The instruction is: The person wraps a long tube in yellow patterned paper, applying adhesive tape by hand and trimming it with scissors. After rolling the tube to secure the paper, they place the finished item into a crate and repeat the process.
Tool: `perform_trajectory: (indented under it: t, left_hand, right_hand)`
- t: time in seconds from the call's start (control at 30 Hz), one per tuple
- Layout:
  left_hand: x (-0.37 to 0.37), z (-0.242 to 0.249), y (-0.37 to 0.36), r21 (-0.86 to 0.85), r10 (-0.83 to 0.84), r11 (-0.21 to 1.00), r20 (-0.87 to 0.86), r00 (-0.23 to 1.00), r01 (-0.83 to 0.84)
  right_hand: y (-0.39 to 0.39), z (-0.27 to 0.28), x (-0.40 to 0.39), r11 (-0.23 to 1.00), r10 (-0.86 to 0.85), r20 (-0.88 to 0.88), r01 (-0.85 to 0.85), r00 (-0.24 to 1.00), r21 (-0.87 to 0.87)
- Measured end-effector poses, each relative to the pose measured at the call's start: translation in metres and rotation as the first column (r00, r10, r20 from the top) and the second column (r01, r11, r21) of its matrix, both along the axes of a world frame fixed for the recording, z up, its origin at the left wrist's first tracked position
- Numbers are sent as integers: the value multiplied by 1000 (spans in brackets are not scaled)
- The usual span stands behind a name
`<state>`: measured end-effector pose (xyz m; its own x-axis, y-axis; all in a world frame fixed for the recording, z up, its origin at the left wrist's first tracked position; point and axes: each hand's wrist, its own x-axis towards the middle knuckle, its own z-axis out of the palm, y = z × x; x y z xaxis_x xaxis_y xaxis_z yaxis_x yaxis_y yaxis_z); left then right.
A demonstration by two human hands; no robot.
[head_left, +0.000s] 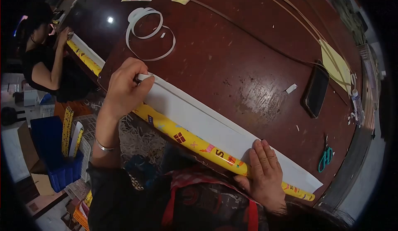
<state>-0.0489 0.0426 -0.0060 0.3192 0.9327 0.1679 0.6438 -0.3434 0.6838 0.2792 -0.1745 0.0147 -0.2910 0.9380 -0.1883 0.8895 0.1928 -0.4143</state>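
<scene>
A yellow patterned paper roll (186,139) lies along the table's near edge, its white inner side (195,110) facing up. My left hand (129,86) pinches the far left end of a narrow white strip (144,77) along the paper's back edge. My right hand (264,171) lies flat with extended fingers on the paper near its right end, the thumb over the yellow roll.
The brown table (224,57) holds a coiled white strip (151,34), a black phone (315,91), teal scissors (325,158) and long brown strips. At left, a co-worker (43,61) handles another yellow roll (84,57). A blue bin (54,156) stands below.
</scene>
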Motion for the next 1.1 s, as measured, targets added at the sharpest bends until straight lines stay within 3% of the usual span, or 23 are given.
perform_trajectory:
  t: [0.27,1.1]
  left_hand:
    - [-3,-1,5,19,7,1000,-96,995,-5]
    - [-1,-4,5,133,3,991,-139,990,16]
  right_hand:
    - [2,4,0,999,6,26,-5,1000,-46]
    - [2,4,-1,998,-12,37,15,999,-63]
